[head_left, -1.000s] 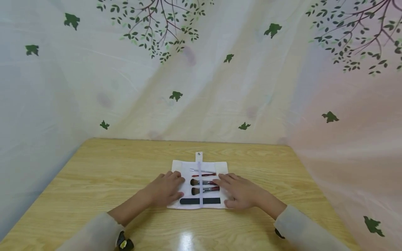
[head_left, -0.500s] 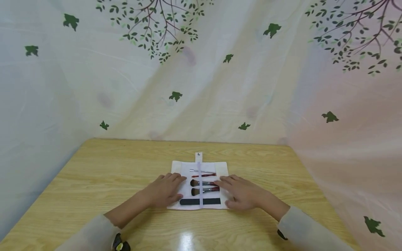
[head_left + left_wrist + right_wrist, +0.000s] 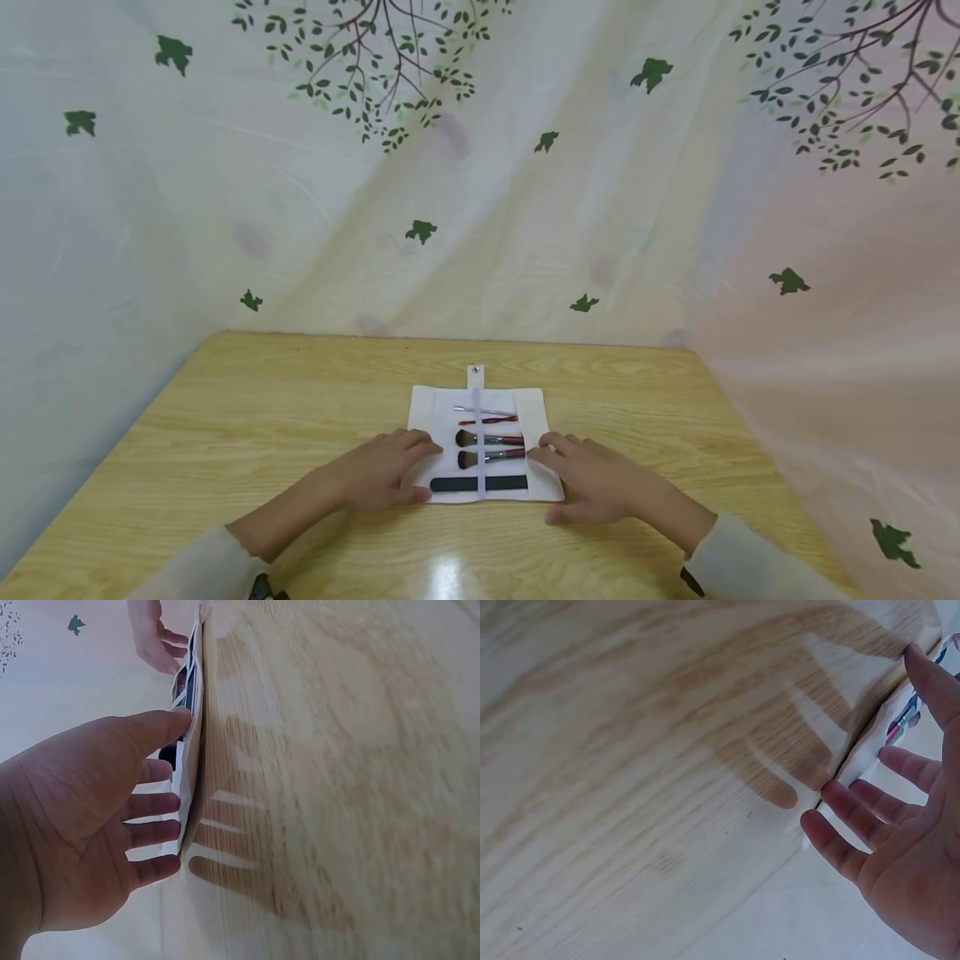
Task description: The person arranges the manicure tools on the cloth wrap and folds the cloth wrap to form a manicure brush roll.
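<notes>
A white fabric brush case [image 3: 442, 417] lies unrolled on the table, its snap tab pointing away from me. Under its middle strap sit two makeup brushes [image 3: 491, 439] with dark bristles, a thin red tool [image 3: 487, 421], a thin silvery tool [image 3: 487, 410] and a black flat strip [image 3: 506, 482]. My left hand [image 3: 382, 471] rests at the case's left edge with fingers spread; in the left wrist view they are extended along that edge. At the right edge is my right hand [image 3: 596, 479], fingers spread, fingertips at the case's border and the tabletop in the right wrist view.
The wood-grain table [image 3: 300, 400] stretches around the case on every side. A pale curtain [image 3: 495, 217] printed with leaves and birds hangs behind the table and along both sides.
Both hands have slid outward and slightly toward me, the left one leftward and the right one rightward. More of the case's side flaps shows now. The case stays in place.
</notes>
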The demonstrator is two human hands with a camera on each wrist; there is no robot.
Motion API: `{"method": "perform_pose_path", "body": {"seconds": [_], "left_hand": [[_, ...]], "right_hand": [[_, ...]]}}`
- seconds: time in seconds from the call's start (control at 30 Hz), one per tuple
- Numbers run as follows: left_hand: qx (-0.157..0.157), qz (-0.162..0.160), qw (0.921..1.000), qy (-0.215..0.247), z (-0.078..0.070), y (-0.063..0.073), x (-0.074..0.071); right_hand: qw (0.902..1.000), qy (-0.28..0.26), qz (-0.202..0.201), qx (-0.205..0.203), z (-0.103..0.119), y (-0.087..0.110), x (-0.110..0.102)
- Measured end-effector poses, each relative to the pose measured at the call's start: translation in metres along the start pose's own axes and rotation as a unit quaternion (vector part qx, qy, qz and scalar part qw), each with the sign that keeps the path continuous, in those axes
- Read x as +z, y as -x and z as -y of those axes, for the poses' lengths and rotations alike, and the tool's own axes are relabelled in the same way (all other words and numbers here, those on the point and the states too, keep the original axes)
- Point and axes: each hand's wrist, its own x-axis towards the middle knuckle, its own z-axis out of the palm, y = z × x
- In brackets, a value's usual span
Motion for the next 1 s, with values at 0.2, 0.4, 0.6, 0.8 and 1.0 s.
{"method": "perform_pose_path", "body": {"seconds": [0.2,0.4,0.6,0.8,1.0], "left_hand": [[0.003,0.020,0.9997,0.017,0.002,0.001,-0.003],[0.012,0.018,0.9996,0.019,0.009,0.001,0.000],[0.036,0.010,0.9992,0.016,0.013,0.000,-0.001],[0.042,0.003,0.9990,0.018,0.013,-0.002,-0.002],[0.023,0.007,0.9994,0.027,0.014,-0.002,-0.002]], "right_hand": [[0.9998,-0.017,0.007,0.013,0.003,-0.001,0.000],[0.9997,-0.013,-0.004,0.019,0.004,-0.002,0.005],[0.9996,-0.003,0.004,0.027,0.005,-0.002,0.006],[0.9996,0.014,-0.005,0.026,0.006,-0.003,0.004],[0.9993,0.033,-0.006,0.019,0.009,-0.003,0.000]]}}
